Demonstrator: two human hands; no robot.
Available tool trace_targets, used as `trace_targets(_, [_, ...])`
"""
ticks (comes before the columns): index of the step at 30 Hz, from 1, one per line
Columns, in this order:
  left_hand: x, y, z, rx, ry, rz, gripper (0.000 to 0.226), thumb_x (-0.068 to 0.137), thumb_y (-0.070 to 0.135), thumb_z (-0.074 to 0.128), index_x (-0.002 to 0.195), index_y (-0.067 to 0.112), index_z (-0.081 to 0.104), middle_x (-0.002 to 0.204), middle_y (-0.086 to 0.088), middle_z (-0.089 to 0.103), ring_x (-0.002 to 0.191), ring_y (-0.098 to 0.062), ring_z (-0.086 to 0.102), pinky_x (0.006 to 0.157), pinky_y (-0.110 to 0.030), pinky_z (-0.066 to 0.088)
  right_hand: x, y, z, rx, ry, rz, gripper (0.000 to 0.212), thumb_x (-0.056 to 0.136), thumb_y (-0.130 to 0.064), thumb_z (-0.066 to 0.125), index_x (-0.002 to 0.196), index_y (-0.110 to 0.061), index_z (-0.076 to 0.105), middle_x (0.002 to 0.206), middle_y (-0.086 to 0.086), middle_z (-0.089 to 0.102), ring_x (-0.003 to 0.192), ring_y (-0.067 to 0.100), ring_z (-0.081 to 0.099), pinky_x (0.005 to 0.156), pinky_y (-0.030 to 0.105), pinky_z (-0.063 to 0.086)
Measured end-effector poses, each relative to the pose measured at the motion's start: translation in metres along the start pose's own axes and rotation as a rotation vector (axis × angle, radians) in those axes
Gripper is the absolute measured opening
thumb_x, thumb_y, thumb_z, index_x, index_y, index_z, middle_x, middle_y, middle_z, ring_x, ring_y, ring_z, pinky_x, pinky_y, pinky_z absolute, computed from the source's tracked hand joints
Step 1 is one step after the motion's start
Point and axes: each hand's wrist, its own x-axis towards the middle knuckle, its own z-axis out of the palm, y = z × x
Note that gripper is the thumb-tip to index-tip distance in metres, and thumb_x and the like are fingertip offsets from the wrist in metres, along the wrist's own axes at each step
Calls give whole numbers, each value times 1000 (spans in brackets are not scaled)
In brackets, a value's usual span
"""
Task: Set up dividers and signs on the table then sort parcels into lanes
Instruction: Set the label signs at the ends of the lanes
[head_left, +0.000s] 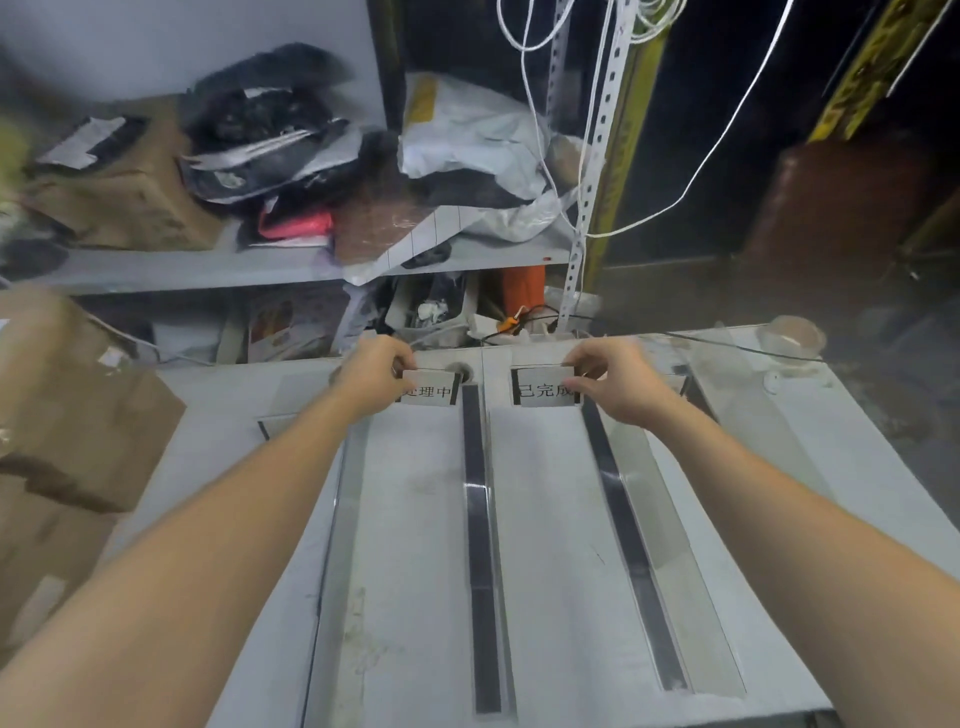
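On the grey table (415, 545) lie long clear dividers with dark base strips: one in the middle (480, 545), one to the right (631, 545), and a clear one on the left (337, 545). At the table's far edge stand two small white signs with black characters. My left hand (376, 376) pinches the left sign (431, 389) at its left side. My right hand (615, 382) pinches the right sign (543, 387) at its right side. Both signs stand at the far ends of the lanes.
A brown cardboard box (67, 415) sits at the table's left. Behind, a shelf (208, 265) is piled with parcels, bags and a carton (119, 197). A clear tape roll (795, 338) lies at the table's far right corner. White cords (587, 156) hang ahead.
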Motion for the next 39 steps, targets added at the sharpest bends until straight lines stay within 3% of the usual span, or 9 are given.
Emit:
trace_targets(6, [44, -25, 31, -16, -46, -94, 20, 77, 9, 82, 77, 21, 65, 79, 1, 66, 58, -3, 57, 45, -15, 35, 40, 30, 29, -14, -38, 128, 18, 89, -13, 71, 82, -26, 62, 82, -7, 68, 77, 15, 65, 73, 34, 55])
trace_targets(15, [68, -50, 67, -26, -138, -124, 20, 79, 7, 81, 79, 19, 64, 86, -5, 66, 73, -17, 63, 58, -27, 49, 71, 60, 75, 19, -93, 201, 15, 88, -6, 69, 83, -18, 63, 81, 4, 68, 70, 21, 64, 65, 28, 51])
trace_targets(18, [73, -54, 74, -19, -149, -124, 17, 80, 5, 79, 82, 16, 66, 88, -9, 66, 79, -24, 64, 71, -35, 56, 77, 66, 84, 29, -108, 213, 15, 88, -4, 69, 82, -17, 63, 76, 3, 67, 66, 18, 64, 58, 16, 47])
trace_targets(21, [76, -58, 77, 42, -187, -126, 13, 81, 4, 75, 79, 15, 68, 88, -8, 68, 81, -25, 64, 74, -37, 56, 82, 70, 94, 49, -147, 242, 15, 88, -4, 69, 82, -16, 63, 75, 4, 67, 68, 21, 65, 63, 27, 51])
trace_targets(24, [79, -59, 81, 67, -230, -167, 17, 83, 4, 74, 76, 17, 66, 92, -8, 66, 84, -28, 65, 73, -37, 57, 87, 76, 100, 33, -148, 292, 14, 87, -5, 69, 81, -17, 64, 76, 2, 67, 74, 23, 65, 69, 33, 52])
trace_targets(29, [81, -60, 87, 137, -289, -162, 21, 85, 6, 72, 75, 21, 61, 96, -6, 63, 84, -25, 63, 57, -27, 45, 87, 88, 110, -25, -184, 364, 19, 88, -8, 68, 77, -23, 63, 87, 2, 68, 82, 21, 61, 71, 28, 49])
trace_targets(31, [82, -59, 85, 156, -304, -130, 20, 85, 5, 70, 77, 20, 60, 97, -7, 63, 83, -25, 62, 57, -27, 45, 87, 88, 111, -34, -190, 371, 18, 88, -9, 68, 78, -23, 62, 89, 3, 68, 81, 21, 61, 69, 27, 46])
trace_targets(35, [80, -57, 77, 132, -303, -104, 14, 85, 11, 73, 96, 16, 67, 104, -8, 66, 87, -25, 65, 75, -38, 58, 88, 85, 107, -70, -199, 389, 11, 88, -11, 68, 85, -20, 64, 94, 7, 70, 77, 18, 58, 56, 18, 40])
trace_targets(39, [70, -49, 62, 114, -235, -40, 43, 87, 25, 73, 127, 15, 61, 120, -6, 64, 107, -24, 62, 92, -43, 53, 82, 68, 96, -138, -225, 345, 27, 88, -18, 72, 114, -16, 63, 112, 5, 65, 95, 21, 61, 75, 28, 49])
